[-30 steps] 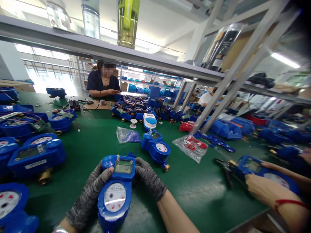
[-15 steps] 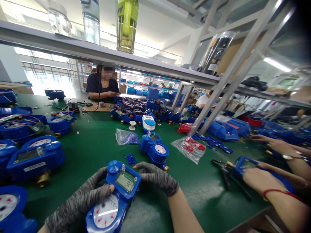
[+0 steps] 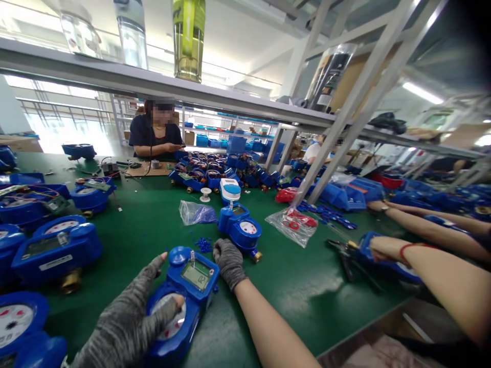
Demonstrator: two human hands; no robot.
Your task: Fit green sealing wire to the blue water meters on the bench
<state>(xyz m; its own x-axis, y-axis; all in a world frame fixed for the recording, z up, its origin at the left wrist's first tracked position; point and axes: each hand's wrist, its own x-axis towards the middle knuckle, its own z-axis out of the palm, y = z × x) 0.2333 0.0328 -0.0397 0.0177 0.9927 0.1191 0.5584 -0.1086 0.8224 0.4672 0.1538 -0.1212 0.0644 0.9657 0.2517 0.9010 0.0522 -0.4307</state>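
Note:
A blue water meter (image 3: pixel 194 306) lies in front of me, with a lit display and a round dial partly covered by my thumb. My left hand (image 3: pixel 130 312), in a grey fingerless glove, rests along its left side with thumb and forefinger spread apart. My right hand (image 3: pixel 229 259), gloved alike, is past the meter's upper right corner, beside a small pile of tiny blue pieces (image 3: pixel 204 244). Its fingers are curled downward and the tips are hidden. Just behind it stands another blue meter (image 3: pixel 241 227) with a brass fitting.
Several blue meters (image 3: pixel 57 248) crowd the left side. Farther back are a clear bag (image 3: pixel 197 212) of blue bits, a white spool (image 3: pixel 205 194) and a bag with red rings (image 3: pixel 293 222). At right, a co-worker's hand (image 3: pixel 387 248) is on another meter near pliers (image 3: pixel 345 258). A shelf (image 3: pixel 230 97) crosses overhead.
My right hand has left the meter's display end and moved forward to the tiny blue pieces. My left forefinger has lifted away from the meter and the hand has spread.

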